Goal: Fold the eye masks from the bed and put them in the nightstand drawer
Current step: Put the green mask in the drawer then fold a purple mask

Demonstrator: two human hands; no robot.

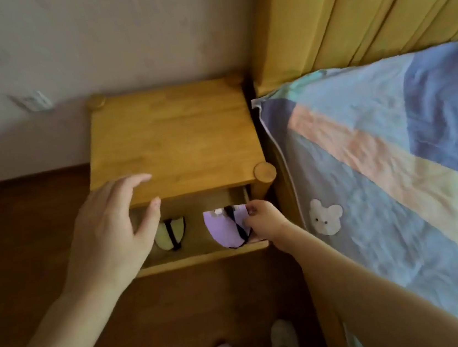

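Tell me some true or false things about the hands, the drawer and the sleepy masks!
1. The nightstand drawer is pulled open. True.
2. The right hand holds the purple eye mask. True.
3. The pale yellow-green eye mask lies on the bed. False: it lies inside the drawer, left of the purple one.
4. The left hand is squeezing a mask. False: it is open with fingers spread, above the drawer's left side, holding nothing.
5. A lamp stands on top of the nightstand. False: nothing is seen on its wooden top.
6. The bed cover has a white bear on it. True.
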